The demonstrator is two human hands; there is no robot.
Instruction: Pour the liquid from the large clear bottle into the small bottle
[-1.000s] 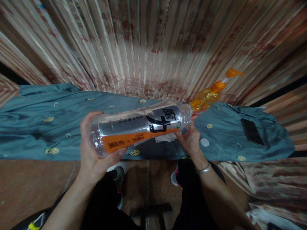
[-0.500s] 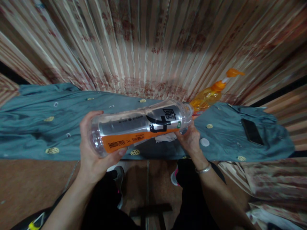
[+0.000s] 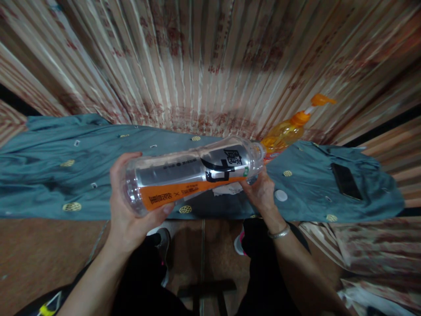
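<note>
A clear plastic bottle (image 3: 192, 173) with an orange, grey and black label lies nearly horizontal above the teal-covered surface (image 3: 49, 175), uncapped neck raised slightly to the right, base gripped in the left hand (image 3: 126, 206), neck end resting on the right hand (image 3: 261, 193).

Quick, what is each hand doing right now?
Left hand: closed around the base of the clear bottle, holding it sideways.
Right hand: at the bottle's neck end, gripping it there; a white cloth beside it.
</note>
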